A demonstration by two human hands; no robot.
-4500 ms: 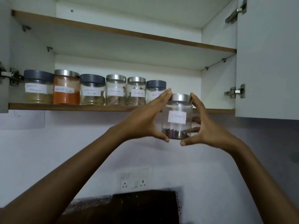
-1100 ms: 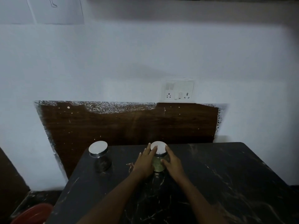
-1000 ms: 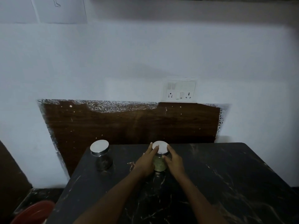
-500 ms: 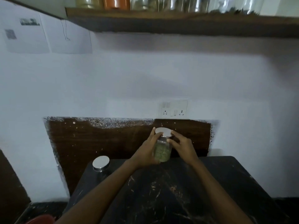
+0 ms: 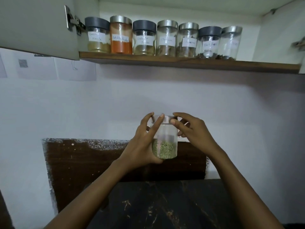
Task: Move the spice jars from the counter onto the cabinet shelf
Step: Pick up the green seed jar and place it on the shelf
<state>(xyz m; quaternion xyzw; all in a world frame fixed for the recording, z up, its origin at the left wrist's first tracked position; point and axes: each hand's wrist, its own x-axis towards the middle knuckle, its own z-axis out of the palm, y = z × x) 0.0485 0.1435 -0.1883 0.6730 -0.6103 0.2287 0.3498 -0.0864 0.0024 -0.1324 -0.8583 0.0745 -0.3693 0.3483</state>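
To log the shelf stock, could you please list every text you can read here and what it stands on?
"Masala", first line blurred: leftmost jar
"Red Chilli Powder": orange jar
"Coriander Powder": third jar
"Cinnamon": fourth jar
"Black Pepper": sixth jar
Blurred: fifth jar, seventh jar, wall papers
No readable text on the held jar.

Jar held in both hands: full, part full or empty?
Part full. The jar has green spice only in its lower part; the glass above, up to the silver lid, is clear.
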